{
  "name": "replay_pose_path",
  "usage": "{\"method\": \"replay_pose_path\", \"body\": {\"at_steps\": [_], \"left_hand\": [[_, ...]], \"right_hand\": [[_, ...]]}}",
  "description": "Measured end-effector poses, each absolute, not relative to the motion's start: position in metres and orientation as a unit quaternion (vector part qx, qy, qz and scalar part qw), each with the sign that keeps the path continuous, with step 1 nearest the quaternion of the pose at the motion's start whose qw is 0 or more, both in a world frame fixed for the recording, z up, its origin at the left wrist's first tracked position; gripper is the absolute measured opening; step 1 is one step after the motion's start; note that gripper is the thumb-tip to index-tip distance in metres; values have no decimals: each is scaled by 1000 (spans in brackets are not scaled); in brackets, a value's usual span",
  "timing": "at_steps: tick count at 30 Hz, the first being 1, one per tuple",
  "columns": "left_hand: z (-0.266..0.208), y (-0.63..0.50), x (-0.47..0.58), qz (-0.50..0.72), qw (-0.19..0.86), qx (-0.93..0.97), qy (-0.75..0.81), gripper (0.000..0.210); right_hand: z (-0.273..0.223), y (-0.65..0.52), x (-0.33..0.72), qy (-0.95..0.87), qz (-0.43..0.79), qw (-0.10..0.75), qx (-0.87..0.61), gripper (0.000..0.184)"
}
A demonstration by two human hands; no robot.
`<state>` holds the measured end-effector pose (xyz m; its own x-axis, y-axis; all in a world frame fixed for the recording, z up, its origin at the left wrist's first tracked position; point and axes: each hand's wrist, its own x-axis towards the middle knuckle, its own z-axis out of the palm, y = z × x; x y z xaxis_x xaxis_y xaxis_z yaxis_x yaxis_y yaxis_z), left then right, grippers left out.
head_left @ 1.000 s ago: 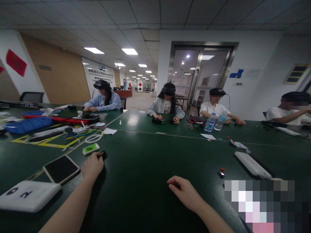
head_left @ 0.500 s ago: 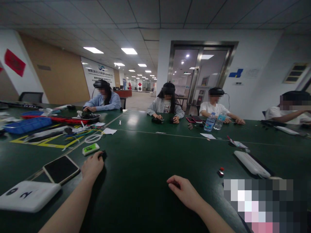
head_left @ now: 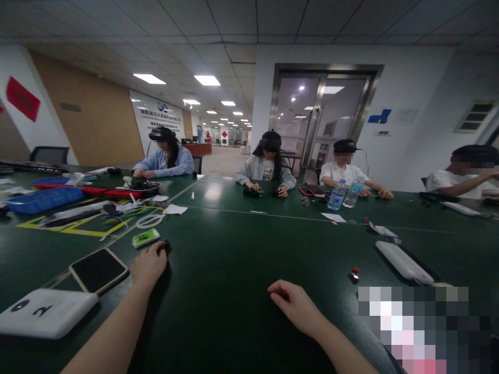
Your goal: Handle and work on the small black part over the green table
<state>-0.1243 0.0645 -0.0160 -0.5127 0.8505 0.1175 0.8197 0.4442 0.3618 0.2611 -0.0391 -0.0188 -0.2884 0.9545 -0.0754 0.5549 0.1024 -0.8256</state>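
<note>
My left hand (head_left: 148, 265) is closed around a small black object (head_left: 166, 246) on the dark green table. Its exact kind is too dark and too covered by the fingers to make out. Just beyond that hand lies a small white device with a bright green face (head_left: 145, 238). To the left of my wrist is a phone with a dark screen and a pale frame (head_left: 99, 270). My right hand (head_left: 294, 306) rests on the tabletop with its fingers curled in and the thumb near the index finger. Nothing shows in it.
A white case marked 2 (head_left: 49, 311) lies at the near left. Cables (head_left: 150, 222) and a blue tray (head_left: 47, 200) are farther left. Two water bottles (head_left: 337, 195) stand across the table. A white power bank-like block (head_left: 403, 262) lies right. Several people with headsets sit opposite.
My two hands and the things near them stay in place. The person at the far left has shifted their hands slightly, and the view has tilted a little.
</note>
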Motion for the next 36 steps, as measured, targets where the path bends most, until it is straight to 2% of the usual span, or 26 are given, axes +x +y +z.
{"method": "replay_pose_path", "body": {"at_steps": [18,27,36], "left_hand": [[-17,65,-126,191,40,495,847,45],[-19,69,-127,200,38,475,856,52],[-19,66,-126,187,19,491,850,48]], "right_hand": [[-15,-42,262,-688,406,256,-544,20],[-21,-40,263,-691,401,262,-541,21],[-13,-42,260,-694,395,249,-548,20]]}}
